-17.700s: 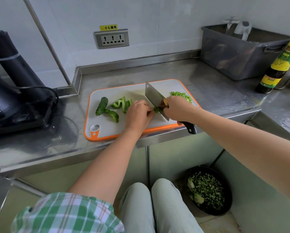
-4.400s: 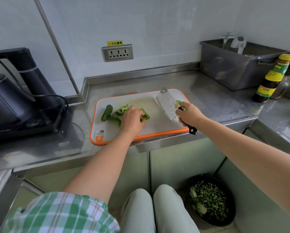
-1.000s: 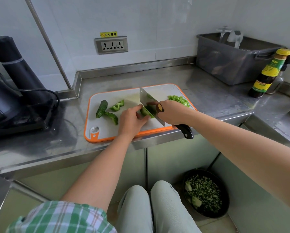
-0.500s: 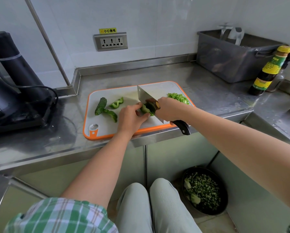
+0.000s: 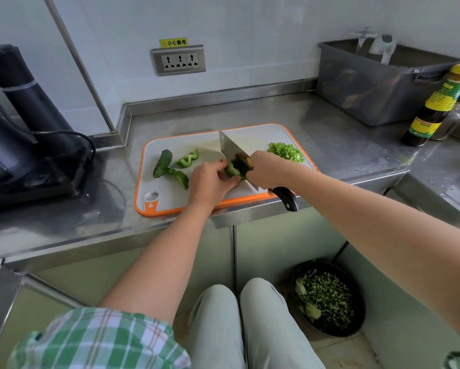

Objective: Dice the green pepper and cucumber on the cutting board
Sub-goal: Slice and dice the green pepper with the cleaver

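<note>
Left hand [image 5: 210, 182] at frame centre, fingers curled, holding down a green pepper piece [image 5: 232, 170] on the cutting board [image 5: 170, 201]. Right hand [image 5: 266, 171] wrapped round the cleaver [image 5: 227, 145] handle, blade against the pepper just right of the left fingertips. Cucumber [image 5: 162, 163] lies on the board's left part, touching one pepper strip [image 5: 179, 177], second strip [image 5: 187, 159] just right of it. Diced pepper pile [image 5: 286, 151] at the board's upper right corner. Board on the steel counter [image 5: 330, 145]. Sauce bottle [image 5: 436, 107] and grey tub [image 5: 378, 86] upper right, bowl of chopped greens [image 5: 327, 296] on the floor lower right
</note>
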